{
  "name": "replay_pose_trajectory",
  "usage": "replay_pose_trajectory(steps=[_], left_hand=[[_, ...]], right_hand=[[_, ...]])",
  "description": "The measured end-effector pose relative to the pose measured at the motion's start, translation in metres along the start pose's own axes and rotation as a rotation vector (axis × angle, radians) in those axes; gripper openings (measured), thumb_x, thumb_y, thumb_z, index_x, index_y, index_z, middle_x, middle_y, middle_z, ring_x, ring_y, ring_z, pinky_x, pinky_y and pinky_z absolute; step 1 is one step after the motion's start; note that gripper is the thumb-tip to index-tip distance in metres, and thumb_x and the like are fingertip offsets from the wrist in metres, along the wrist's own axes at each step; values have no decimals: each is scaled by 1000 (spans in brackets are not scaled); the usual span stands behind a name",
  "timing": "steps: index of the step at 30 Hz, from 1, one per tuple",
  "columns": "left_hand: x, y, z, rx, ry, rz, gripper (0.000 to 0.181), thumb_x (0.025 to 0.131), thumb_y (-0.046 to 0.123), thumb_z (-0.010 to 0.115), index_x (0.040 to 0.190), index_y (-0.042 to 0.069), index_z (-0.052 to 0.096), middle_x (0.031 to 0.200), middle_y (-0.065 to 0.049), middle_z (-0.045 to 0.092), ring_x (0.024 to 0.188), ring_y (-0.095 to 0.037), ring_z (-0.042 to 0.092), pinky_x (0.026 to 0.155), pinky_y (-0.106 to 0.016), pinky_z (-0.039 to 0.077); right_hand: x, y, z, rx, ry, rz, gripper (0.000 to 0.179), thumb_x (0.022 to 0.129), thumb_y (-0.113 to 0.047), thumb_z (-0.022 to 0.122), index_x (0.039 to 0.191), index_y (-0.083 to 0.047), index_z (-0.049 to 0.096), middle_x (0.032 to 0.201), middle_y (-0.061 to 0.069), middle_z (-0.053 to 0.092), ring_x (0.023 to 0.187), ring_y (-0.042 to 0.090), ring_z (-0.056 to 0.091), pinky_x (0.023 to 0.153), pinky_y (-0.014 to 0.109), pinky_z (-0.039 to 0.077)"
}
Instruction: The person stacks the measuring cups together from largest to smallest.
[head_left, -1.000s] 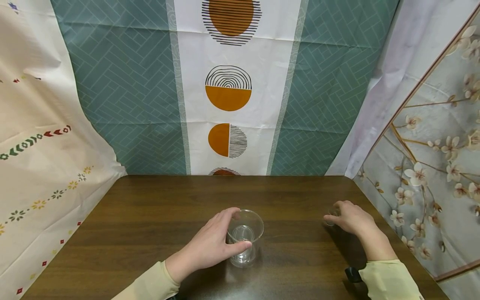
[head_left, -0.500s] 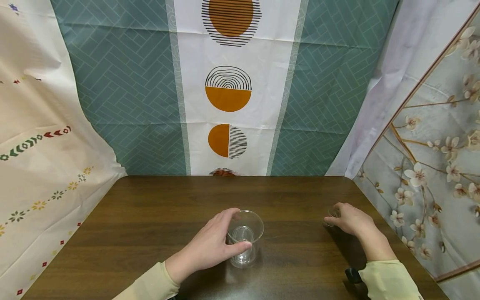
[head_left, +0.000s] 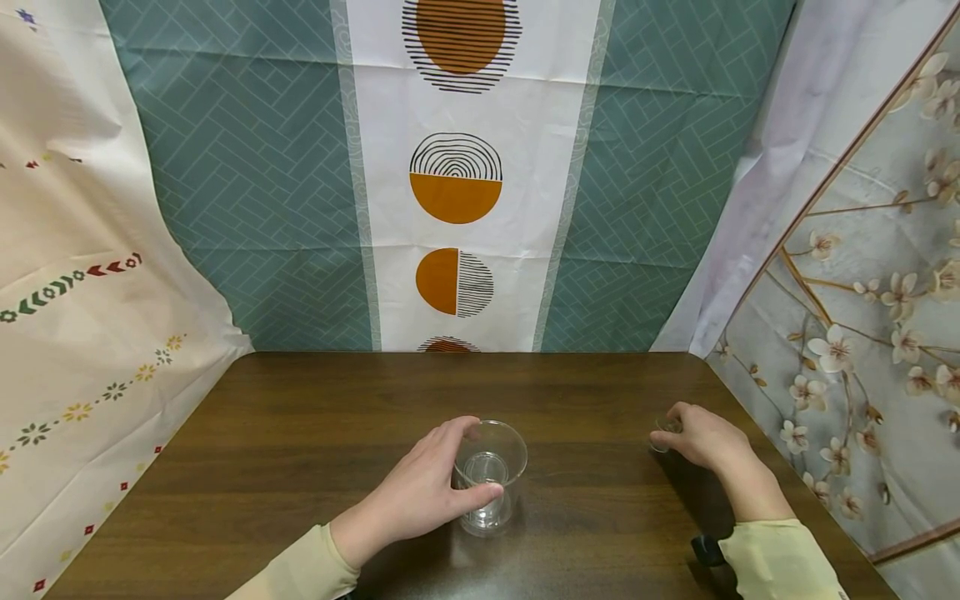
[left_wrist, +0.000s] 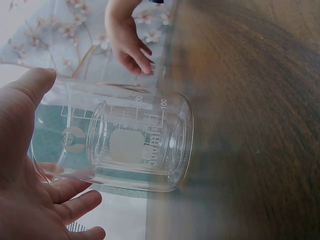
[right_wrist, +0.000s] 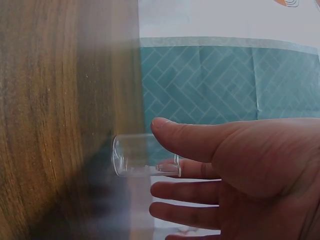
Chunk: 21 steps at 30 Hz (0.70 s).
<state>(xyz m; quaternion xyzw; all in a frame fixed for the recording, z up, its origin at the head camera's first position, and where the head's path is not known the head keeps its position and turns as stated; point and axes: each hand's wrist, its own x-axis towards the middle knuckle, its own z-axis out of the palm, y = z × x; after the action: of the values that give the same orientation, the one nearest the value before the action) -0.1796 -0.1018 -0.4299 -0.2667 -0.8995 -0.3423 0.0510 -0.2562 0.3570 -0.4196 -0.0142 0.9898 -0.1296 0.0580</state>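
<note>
A clear glass beaker (head_left: 513, 467), marked with white graduations, stands upright near the middle of the table. Inside it sits a smaller glass beaker (left_wrist: 127, 142). My left hand (head_left: 423, 492) holds the larger beaker by its upper part from the left, thumb on the near side and fingers on the far side. Toward the table's right edge, my right hand (head_left: 708, 437) pinches a tiny clear beaker (right_wrist: 135, 156) near its rim, between thumb and index finger. The tiny beaker appears upright with its base at the tabletop; in the head view the hand mostly hides it.
The brown wooden table (head_left: 322, 417) reaches back to a teal and white patterned cloth (head_left: 270, 183). A cream cloth (head_left: 90, 350) hangs along the left side, and a floral cloth (head_left: 847, 375) along the right.
</note>
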Motion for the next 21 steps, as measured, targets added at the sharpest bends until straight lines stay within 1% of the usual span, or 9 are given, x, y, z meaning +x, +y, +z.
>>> replay_pose_trajectory(steps=[1,4,7,8,11,15,21], left_hand=[[0,0,0,0,1,0,90,95,70,76,157,11,48,144,0,61,138,-26,56,113,-54,49],[0,0,0,-2,3,1,90,95,70,76,157,11,48,144,1,61,138,-26,56,113,-54,49],[0,0,0,-1,5,3,89,95,69,76,156,11,49,144,1,61,137,-25,56,113,-53,49],[0,0,0,0,5,3,89,95,69,76,156,11,49,144,1,61,137,-25,56,112,-53,49],[-1,0,0,3,6,2,89,95,70,76,156,11,49,144,2,61,137,-24,56,112,-53,49],[-1,0,0,2,6,-2,89,95,71,76,156,12,49,144,3,60,137,-24,56,112,-53,49],[-1,0,0,-1,3,-8,89,95,71,76,156,13,49,144,5,60,137,-24,56,112,-53,49]], right_hand=[[4,6,4,-6,20,-16,76,98,-61,77,132,5,65,129,27,70,112,45,70,87,62,55],[7,11,6,3,27,-23,79,96,-66,78,131,4,66,126,25,71,108,42,70,85,61,55],[4,6,3,8,32,-12,74,97,-60,79,130,4,66,126,26,71,107,43,70,85,62,55],[1,1,-1,19,16,3,72,98,-56,79,132,6,65,129,28,70,111,46,69,87,63,55],[-5,-7,-5,13,19,13,66,100,-48,79,132,8,64,128,30,69,111,47,69,87,64,55],[-11,-13,-9,12,14,27,64,100,-46,79,130,8,63,123,28,70,106,43,69,86,62,55],[-12,-15,-10,16,17,36,62,99,-47,80,126,7,65,115,23,71,98,37,68,83,59,55]])
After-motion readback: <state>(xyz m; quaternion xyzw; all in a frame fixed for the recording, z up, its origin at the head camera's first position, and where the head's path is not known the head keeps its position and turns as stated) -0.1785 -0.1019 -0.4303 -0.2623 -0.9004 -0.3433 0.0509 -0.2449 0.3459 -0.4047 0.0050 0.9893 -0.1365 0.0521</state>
